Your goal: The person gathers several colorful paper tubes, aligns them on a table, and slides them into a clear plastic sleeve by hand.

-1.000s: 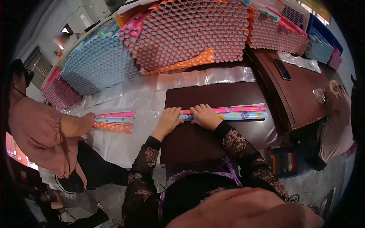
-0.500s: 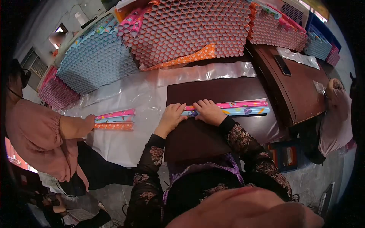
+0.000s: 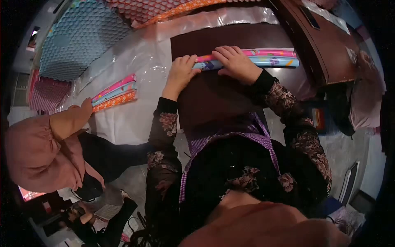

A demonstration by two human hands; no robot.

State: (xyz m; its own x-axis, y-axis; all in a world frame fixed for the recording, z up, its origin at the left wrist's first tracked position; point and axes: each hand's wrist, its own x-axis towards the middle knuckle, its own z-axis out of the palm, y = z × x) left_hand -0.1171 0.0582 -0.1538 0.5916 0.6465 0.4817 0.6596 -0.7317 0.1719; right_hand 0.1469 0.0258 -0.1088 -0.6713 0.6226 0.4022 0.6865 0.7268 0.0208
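Observation:
Pink and light blue patterned rolls [image 3: 271,57] lie side by side across the dark brown board [image 3: 214,90]. My left hand [image 3: 182,74] is wrapped over their left end, with its fingertips on the pink roll. Further right, my right hand [image 3: 236,64] rests over the same rolls, its fingers curled on top and its thumb at the near side. The rolls' right end sticks out past my right hand. A clear plastic sheet [image 3: 230,20] lies beyond the board.
At the left, a co-worker in a pink top [image 3: 33,152] holds pink, blue and orange rolls [image 3: 115,92]. Stacks of blue rolls [image 3: 82,41] and red-edged rolls [image 3: 152,10] stand at the back. A phone [image 3: 310,17] lies on the brown cabinet [image 3: 329,53] at the right.
The view has tilted downward, so the table and stacks appear higher. My hands stay on the rolls, with my right hand slightly further from my left. The co-worker's rolls have tilted in view.

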